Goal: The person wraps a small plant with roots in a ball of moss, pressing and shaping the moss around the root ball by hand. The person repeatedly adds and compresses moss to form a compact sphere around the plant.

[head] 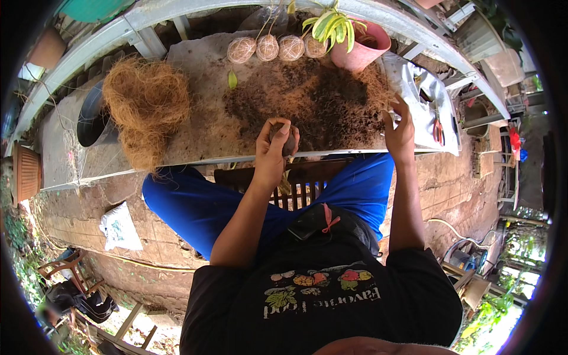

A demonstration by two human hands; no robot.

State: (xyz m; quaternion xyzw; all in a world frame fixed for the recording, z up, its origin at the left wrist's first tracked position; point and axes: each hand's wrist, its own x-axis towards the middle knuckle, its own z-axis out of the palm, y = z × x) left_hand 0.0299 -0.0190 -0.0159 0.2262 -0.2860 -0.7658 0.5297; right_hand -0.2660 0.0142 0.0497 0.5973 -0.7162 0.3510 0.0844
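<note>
My left hand (273,146) is closed around a dark ball of soil (289,144) above the front edge of the worktable. Below this hand hangs a stem with a yellowish-green leaf (284,184); where it joins the ball is hidden. My right hand (400,131) is at the right end of the loose dark soil (330,115), fingers apart, beside some brown coir fibre (377,88). Along the back stand several fibre balls wrapped in pale thread (267,48), at least some with stems rising from them.
A large heap of coir fibre (144,100) lies left, against a black pot (92,116). At the back right a pink pot (361,49) tilts beside variegated leaves (333,29). Red-handled scissors (438,131) rest on a silvery plastic sheet (408,75). A metal rail (239,9) runs behind.
</note>
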